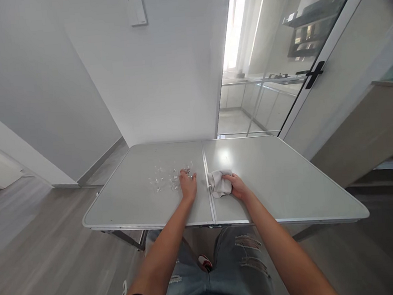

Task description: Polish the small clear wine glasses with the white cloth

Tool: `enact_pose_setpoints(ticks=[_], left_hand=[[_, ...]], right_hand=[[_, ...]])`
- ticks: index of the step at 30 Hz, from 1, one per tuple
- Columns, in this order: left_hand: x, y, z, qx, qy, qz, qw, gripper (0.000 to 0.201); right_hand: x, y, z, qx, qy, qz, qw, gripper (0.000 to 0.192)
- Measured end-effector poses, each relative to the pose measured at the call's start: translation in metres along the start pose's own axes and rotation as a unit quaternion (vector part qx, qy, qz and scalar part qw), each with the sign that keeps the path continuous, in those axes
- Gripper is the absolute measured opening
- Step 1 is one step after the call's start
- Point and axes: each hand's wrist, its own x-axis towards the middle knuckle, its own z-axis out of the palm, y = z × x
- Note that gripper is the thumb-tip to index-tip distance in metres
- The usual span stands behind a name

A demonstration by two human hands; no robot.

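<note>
Two hands on a grey table, one at the glasses, one on a cloth

A person stands at the near edge of a grey folding table (283, 190); a thin seam (208, 183) runs down the middle of it, from the far edge to the near edge; the left hand (188, 185) lies on the left half, just beside the seam, palm down with the fingers bent a little; its fingertips touch a small clear glass (186, 169), but I cannot tell if they grip it; more little clear glasses (165, 180) stand in a bunch to the left of that hand, near the middle of the left half, and they are hard to count because they are see-through; the right hand (237, 186) is on the right half, just past the seam, and it is closed around a crumpled white cloth (219, 183); the cloth rests on the table and touches the seam; the two hands are near each other, with the seam between them; behind the far edge there is a white wall (163, 77), and to the right of it a glass door (278, 57) with a black handle (314, 74); under the near edge you can see ripped blue jeans (227, 268) and a grey wood floor (37, 253)
</note>
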Motion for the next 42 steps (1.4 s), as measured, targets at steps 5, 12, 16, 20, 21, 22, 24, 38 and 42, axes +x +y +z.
enact_pose_setpoints(ticks=[5,12,16,20,21,22,24,38,42], left_hand=[[-0.008,0.007,-0.002,0.030,0.013,0.062,0.998,0.018],[-0.028,0.005,-0.020,0.122,-0.086,0.191,0.970,0.045],[-0.036,0.001,-0.025,0.190,-0.117,0.225,0.949,0.056],[-0.041,0.001,-0.026,0.217,-0.140,0.230,0.938,0.060],[-0.043,0.000,-0.027,0.220,-0.149,0.227,0.937,0.059],[-0.045,0.000,-0.028,0.222,-0.155,0.223,0.936,0.058],[-0.048,-0.002,-0.032,0.226,-0.157,0.217,0.936,0.055],[-0.049,0.000,-0.033,0.234,-0.163,0.242,0.928,0.053],[-0.049,0.000,-0.033,0.223,-0.171,0.241,0.929,0.051]], right_hand=[[0.000,-0.002,0.001,0.026,0.012,0.010,1.000,0.027],[0.009,0.002,0.001,0.052,0.063,-0.088,0.993,0.029],[0.012,0.005,-0.003,0.015,0.098,-0.137,0.986,0.032],[0.010,0.007,-0.004,-0.019,0.123,-0.151,0.981,0.033],[0.010,0.007,-0.003,-0.034,0.130,-0.151,0.979,0.033],[0.008,0.007,-0.002,-0.054,0.135,-0.152,0.978,0.032],[0.004,0.005,0.002,-0.108,0.132,-0.158,0.973,0.031],[-0.035,-0.011,0.027,-0.233,0.006,-0.227,0.946,0.024],[-0.036,-0.011,0.026,-0.212,-0.013,-0.225,0.951,0.022]])
